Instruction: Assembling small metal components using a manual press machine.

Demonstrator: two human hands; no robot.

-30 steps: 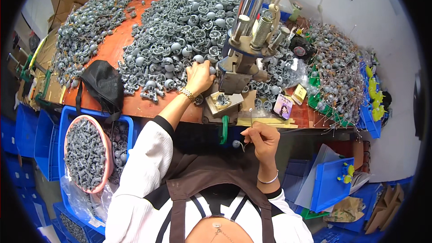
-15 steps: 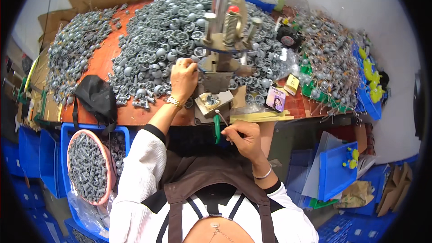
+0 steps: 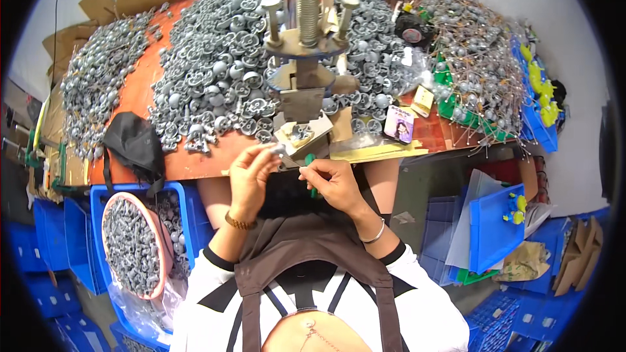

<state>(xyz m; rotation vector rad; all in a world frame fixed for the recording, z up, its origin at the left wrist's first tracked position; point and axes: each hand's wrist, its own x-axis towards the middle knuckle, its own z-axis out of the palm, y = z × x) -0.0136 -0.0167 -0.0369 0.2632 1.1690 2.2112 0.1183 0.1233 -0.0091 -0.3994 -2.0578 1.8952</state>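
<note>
My left hand is raised in front of the table edge, thumb and fingers pinched on a small grey plastic part. Close by on the right, my right hand pinches a thin rod, mostly hidden by the fingers; its free end points toward the grey part. A green handle hangs just behind the right fingertips. Beyond both hands stands a metal hand press with a spring and two bolts. On the pale block at its base lies a small grey piece.
A large heap of grey plastic parts covers the red table. More wired parts lie at right beside a blue tray. A black bag hangs at the left edge, above a pink basket of parts.
My left hand has come back from the heap toward my right hand and now holds a small grey part. The right hand has shifted slightly left and up, still pinching the rod.
</note>
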